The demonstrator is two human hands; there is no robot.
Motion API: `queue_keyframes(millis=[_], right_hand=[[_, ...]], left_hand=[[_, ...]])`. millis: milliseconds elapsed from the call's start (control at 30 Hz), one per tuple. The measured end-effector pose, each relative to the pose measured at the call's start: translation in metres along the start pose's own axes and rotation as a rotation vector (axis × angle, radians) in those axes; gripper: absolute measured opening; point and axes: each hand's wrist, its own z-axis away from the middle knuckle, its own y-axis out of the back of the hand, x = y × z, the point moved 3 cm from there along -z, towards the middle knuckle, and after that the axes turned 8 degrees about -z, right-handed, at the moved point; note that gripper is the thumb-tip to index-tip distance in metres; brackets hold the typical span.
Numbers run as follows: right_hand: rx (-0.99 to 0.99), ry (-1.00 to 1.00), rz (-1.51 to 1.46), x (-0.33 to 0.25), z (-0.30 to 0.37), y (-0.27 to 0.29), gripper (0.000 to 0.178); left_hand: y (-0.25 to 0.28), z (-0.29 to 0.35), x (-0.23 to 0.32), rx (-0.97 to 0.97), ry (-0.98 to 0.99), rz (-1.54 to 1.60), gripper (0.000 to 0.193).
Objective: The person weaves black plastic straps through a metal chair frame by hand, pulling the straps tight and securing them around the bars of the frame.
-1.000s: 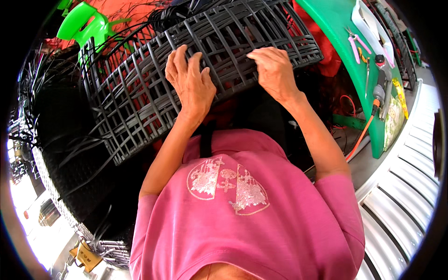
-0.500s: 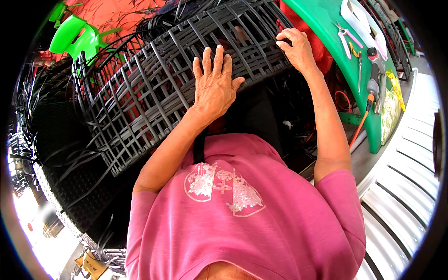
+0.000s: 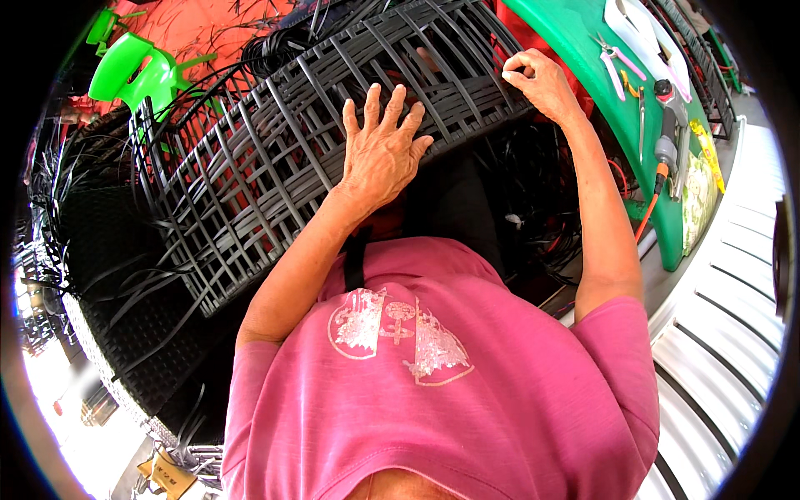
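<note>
We see a black woven frame (image 3: 297, 128) slanting across the upper part of the view, above the pink shirt (image 3: 500, 358), with its right end higher than its left. Bars cross its strips in an open lattice, and the weave is denser toward the right end. Our left hand (image 3: 382, 150) is spread, back upward, over the near edge of the frame, its fingers reaching across the weave; we cannot tell how firmly it presses. Our right hand (image 3: 538, 83) is at the right end of the frame, thumb and forefinger curled toward each other; we cannot tell whether they pinch a strip or whether the hand touches the weave.

Beyond the frame we see a red sheet (image 3: 187, 29) strewn with black strips, a coil (image 3: 271, 54) of dark strands, and a green chair (image 3: 111, 71) near the frame's left end. To our right, a green surface (image 3: 575, 58) carries a white tray (image 3: 617, 17), a cutter (image 3: 611, 55) with pink handles, a power tool (image 3: 665, 143) with an orange cord (image 3: 647, 217) and a yellow packet (image 3: 708, 158). White slats (image 3: 742, 287) curve along the right rim.
</note>
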Motion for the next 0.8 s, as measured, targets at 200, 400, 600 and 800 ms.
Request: queue_keyframes(millis=[200,400,600,800], right_hand=[[0.258,0.309,0.269,-0.064,0.016,-0.044,0.034],[0.125,0.332,0.217,-0.103,0.039,-0.09,0.038],[0.234,0.323,0.345,-0.102,0.041,-0.106,0.038],[0.203,0.401,0.356,-0.103,0.034,-0.096,0.032]], left_hand=[[0.025,0.015,-0.006,0.171,0.108,0.147,0.053],[0.104,0.127,-0.059,0.461,0.401,0.12,0.048],[0.13,0.314,-0.114,0.727,1.256,-0.105,0.012],[0.1,0.349,-0.165,0.697,1.404,1.146,0.061]])
